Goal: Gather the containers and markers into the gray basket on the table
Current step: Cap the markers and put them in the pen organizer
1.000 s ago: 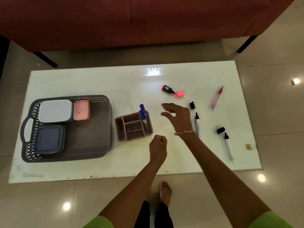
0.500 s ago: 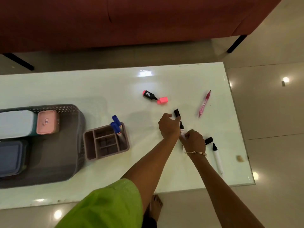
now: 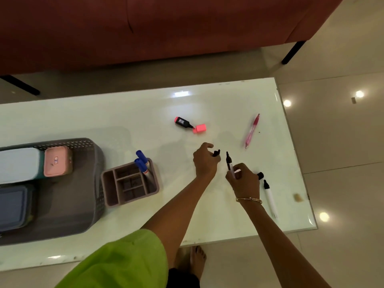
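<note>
Well to the right of the gray perforated plastic basket, our left hand pinches a small black marker cap in curled fingers. Farther right of the basket, our right hand grips an uncapped white marker with a black tip; cap and tip are near but apart.

The glossy white table in front of me carries the gray basket at its left end, with a compartmented organizer just beside it. Further right lie an uncapped pink highlighter with its pink cap at the tip, a pink pen, a loose black cap and an uncapped white marker.
</note>
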{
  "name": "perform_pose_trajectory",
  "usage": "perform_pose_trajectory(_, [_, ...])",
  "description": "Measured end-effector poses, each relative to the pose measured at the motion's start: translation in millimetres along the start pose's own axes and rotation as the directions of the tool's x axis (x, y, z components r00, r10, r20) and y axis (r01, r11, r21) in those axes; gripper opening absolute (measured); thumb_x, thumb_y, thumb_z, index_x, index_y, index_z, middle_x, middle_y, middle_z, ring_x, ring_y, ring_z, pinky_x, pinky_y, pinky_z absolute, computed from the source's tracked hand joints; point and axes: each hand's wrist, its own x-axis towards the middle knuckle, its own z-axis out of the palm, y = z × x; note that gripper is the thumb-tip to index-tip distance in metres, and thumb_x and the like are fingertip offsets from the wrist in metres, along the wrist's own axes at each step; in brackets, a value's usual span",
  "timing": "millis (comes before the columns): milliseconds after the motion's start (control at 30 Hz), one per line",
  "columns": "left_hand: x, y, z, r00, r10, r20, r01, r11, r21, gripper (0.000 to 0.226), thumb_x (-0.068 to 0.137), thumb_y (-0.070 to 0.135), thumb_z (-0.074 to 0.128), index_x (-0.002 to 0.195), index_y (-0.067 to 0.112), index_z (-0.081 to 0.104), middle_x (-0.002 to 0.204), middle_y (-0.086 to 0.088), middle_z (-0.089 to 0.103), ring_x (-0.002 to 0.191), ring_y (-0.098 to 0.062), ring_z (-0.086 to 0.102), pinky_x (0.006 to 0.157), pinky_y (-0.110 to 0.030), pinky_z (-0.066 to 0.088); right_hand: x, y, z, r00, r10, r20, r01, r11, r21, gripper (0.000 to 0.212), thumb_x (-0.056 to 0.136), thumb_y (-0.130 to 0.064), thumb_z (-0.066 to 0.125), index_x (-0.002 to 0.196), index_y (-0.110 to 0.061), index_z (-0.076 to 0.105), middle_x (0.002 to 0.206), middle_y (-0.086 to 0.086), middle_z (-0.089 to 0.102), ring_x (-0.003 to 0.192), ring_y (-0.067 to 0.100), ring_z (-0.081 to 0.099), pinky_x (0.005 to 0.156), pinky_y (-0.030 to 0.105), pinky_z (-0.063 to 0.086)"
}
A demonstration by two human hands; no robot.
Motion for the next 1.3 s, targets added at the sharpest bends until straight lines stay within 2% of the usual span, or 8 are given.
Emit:
perform_pose_trajectory(167, [-30.6,-16.3,-33.6,0.993,0.092,0.071,-0.091,0.996,-0.017,0.023,0.073,0.0,0.073,0.096,0.002,0.072,0.094,-0.016,0.073,0.088,-0.026,0.068,0.082,-0.03,0.053,-14.2,-17.9,-18.7,0.978,-0.209,0.026,0.211,0.97,-0.121,0.018,0.084,-0.024,0.064,0.1,-0.016,0.067,0.086,0.012,0.068,0.081,0.028,0.063,0.063,0.036,0.047])
perform_pose_trajectory(433, [-63.3,-26.8,-78.7,0.991,0.133,0.023,-0.13,0.986,-0.102,0.02,0.075,-0.003,0.071,0.094,0.002,0.072,0.093,-0.015,0.074,0.08,-0.012,0.063,0.069,0.004,0.042,-47.0,-43.5,-39.9,0.887,-0.438,0.148,0.462,0.831,-0.311,0.02,0.086,-0.022,0.061,0.104,-0.016,0.068,0.083,0.014,0.064,0.082,0.031,0.06,0.063,0.036,0.045])
perform_pose_trajectory(533, [-69.2,-26.4,-88.7,0.985,0.167,0.033,-0.164,0.984,-0.066,0.021,0.074,-0.005,0.07,0.094,0.001,0.072,0.094,-0.016,0.073,0.082,-0.017,0.064,0.071,0.001,0.043,-55.4,-51.3,-42.9,0.867,-0.456,0.2,0.498,0.78,-0.379,0.019,0.087,-0.023,0.059,0.104,-0.019,0.067,0.083,0.012,0.062,0.082,0.03,0.058,0.061,0.035,0.042])
perform_pose_trajectory(700, [-79.8,-26.5,-99.0,0.959,0.221,0.176,-0.245,0.962,0.123,0.022,0.077,0.0,0.069,0.098,0.006,0.073,0.096,-0.016,0.071,0.092,-0.027,0.064,0.084,-0.03,0.047,-62.0,-58.2,-43.2,0.821,-0.501,0.274,0.57,0.742,-0.353,0.017,0.088,-0.021,0.059,0.101,-0.015,0.069,0.081,0.014,0.063,0.079,0.033,0.058,0.064,0.039,0.045])
perform_pose_trajectory(967, [-74.7,-27.5,-119.9,0.916,0.278,0.291,-0.381,0.831,0.406,0.026,0.088,0.007,0.059,0.112,0.008,0.067,0.106,-0.015,0.067,0.098,-0.027,0.06,0.08,-0.019,0.035,-65.5,-60.9,-25.9,0.843,-0.365,0.395,0.483,0.838,-0.254,0.028,0.096,-0.03,0.045,0.102,-0.013,0.066,0.084,0.012,0.068,0.079,0.03,0.061,0.066,0.036,0.044])
perform_pose_trajectory(1100, [-74.3,-29.1,-134.7,0.863,0.396,0.313,-0.496,0.78,0.381,0.037,0.086,-0.004,0.055,0.12,0.008,0.061,0.118,-0.013,0.064,0.112,-0.025,0.058,0.097,-0.02,0.037,-75.3,-67.0,-13.2,0.815,-0.342,0.468,0.451,0.882,-0.14,0.019,0.093,-0.004,0.045,0.107,-0.005,0.057,0.09,0.014,0.066,0.078,0.028,0.063,0.073,0.035,0.048])
perform_pose_trajectory(1200, [-82.6,-28.1,-148.4,0.835,0.509,0.209,-0.55,0.76,0.346,0.069,0.075,-0.023,0.041,0.133,0.013,0.049,0.135,-0.008,0.053,0.128,-0.019,0.045,0.109,-0.012,0.022,-86.4,-86.7,4.5,0.833,-0.402,0.379,0.438,0.899,-0.01,0.017,0.092,-0.002,0.047,0.107,0.003,0.054,0.1,0.022,0.056,0.083,0.026,0.053,0.068,0.023,0.039])
perform_pose_trajectory(1300, [-87.1,-25.7,-167.8,0.864,0.465,-0.194,-0.443,0.884,0.147,0.068,0.075,-0.021,0.045,0.132,0.016,0.05,0.133,-0.003,0.053,0.123,-0.004,0.044,0.106,-0.004,0.027,-96.3,-111.4,18.7,0.914,-0.339,0.223,0.273,0.921,0.279,0.014,0.088,-0.005,0.057,0.101,-0.001,0.058,0.095,0.012,0.059,0.083,0.023,0.054,0.074,0.023,0.041])
